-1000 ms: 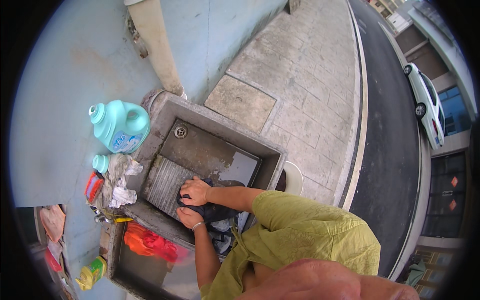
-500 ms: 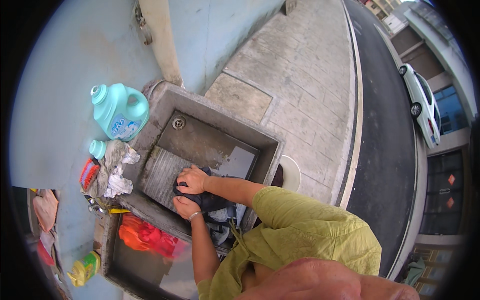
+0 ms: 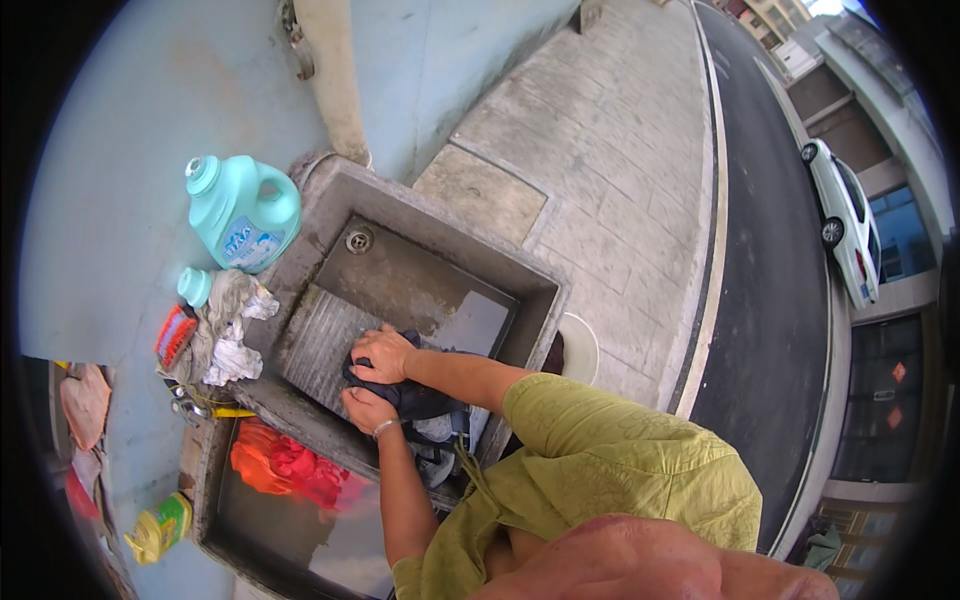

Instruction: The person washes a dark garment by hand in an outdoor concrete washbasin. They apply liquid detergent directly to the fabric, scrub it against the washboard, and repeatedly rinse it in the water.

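Observation:
Both of my hands grip a dark, wet piece of clothing bunched on the ridged washboard inside a concrete sink. My right hand is the farther one, its fingers curled over the cloth. Nearer to me, my left hand, with a bracelet at the wrist, is closed on the cloth's near edge. Part of the garment is hidden under my right forearm, and lighter cloth lies beside it. Shallow water and a drain show in the sink's far part.
On the left ledge stand a turquoise detergent jug, its cap, a red brush and crumpled rags. A second basin holds orange and red cloth in water. A yellow bottle stands left; a white bucket sits right.
The whole view has shifted slightly. My hands stay closed on the dark cloth, in nearly the same place on the washboard.

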### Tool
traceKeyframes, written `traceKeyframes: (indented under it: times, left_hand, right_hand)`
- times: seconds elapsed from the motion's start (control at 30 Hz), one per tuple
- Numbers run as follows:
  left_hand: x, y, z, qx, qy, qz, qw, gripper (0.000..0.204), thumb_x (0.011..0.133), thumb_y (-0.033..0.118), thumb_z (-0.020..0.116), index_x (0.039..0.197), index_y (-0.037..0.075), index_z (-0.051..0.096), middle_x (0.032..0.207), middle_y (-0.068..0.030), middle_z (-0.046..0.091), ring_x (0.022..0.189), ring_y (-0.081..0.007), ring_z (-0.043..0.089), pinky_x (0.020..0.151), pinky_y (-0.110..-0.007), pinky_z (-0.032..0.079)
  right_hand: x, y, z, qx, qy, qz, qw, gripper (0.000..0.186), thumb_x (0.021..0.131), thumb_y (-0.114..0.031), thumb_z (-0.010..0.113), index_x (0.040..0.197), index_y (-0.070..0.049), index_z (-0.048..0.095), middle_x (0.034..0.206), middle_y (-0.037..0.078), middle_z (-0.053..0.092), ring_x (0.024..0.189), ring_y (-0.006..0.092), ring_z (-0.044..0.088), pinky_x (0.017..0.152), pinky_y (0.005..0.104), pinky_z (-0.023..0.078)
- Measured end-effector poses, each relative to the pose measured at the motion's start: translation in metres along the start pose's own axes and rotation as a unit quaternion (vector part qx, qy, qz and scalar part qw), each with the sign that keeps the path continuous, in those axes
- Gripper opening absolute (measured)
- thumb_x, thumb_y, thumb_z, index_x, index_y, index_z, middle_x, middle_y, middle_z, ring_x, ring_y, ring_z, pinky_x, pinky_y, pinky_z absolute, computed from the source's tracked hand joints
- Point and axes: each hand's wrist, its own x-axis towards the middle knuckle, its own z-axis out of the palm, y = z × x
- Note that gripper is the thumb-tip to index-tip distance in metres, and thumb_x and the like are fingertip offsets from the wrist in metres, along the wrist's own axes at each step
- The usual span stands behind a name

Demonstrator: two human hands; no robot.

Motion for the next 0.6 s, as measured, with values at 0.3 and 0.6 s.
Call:
traceKeyframes:
  times: [0.3,0.6]
  left_hand:
    - [0.002,-0.012,0.004,0.014,0.017,0.020,1.000,0.035,0.093,0.026,0.039,0.095,-0.006,0.055,0.088,-0.0309,0.057,0.081,-0.0489,0.053,0.072,-0.050,0.041]
    - [0.003,-0.011,0.003,0.023,0.050,0.065,0.996,0.035,0.094,0.026,0.040,0.093,-0.006,0.054,0.081,-0.0297,0.057,0.074,-0.0482,0.052,0.067,-0.050,0.041]
  right_hand:
    - [0.001,-0.001,-0.006,0.014,0.000,-0.005,1.000,0.025,0.080,-0.038,0.061,0.079,-0.014,0.064,0.083,0.003,0.061,0.088,0.0250,0.055,0.074,0.0411,0.038]
    - [0.001,0.001,-0.009,0.036,-0.005,-0.002,0.999,0.023,0.079,-0.037,0.061,0.078,-0.014,0.064,0.083,0.002,0.061,0.087,0.0245,0.054,0.073,0.0415,0.036]
